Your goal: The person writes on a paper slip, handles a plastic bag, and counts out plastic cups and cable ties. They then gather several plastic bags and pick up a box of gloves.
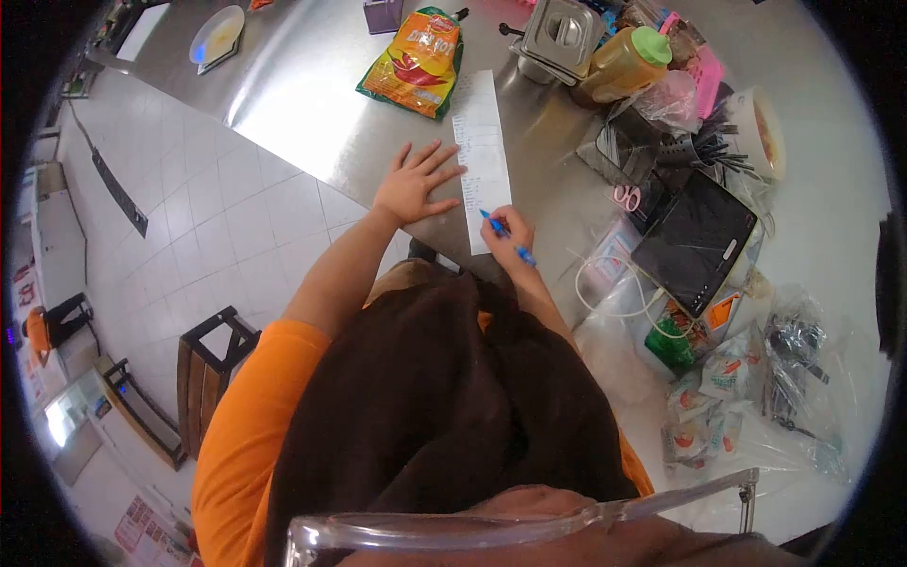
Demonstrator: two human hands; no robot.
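Observation:
A long white strip of paper with rows of blue handwriting lies on the steel counter. My left hand rests flat with fingers spread, its fingertips at the paper's left edge. In my right hand is a blue pen, gripped with its tip low on the written part of the paper. Just above the paper's top left, an orange and green packet with red chillies printed on it lies on the counter.
To the right are a lidded steel container, a sauce bottle with a green cap, pink-handled scissors, a tablet with a white cable, and plastic bags. A plate sits far left. A person stands in the background.

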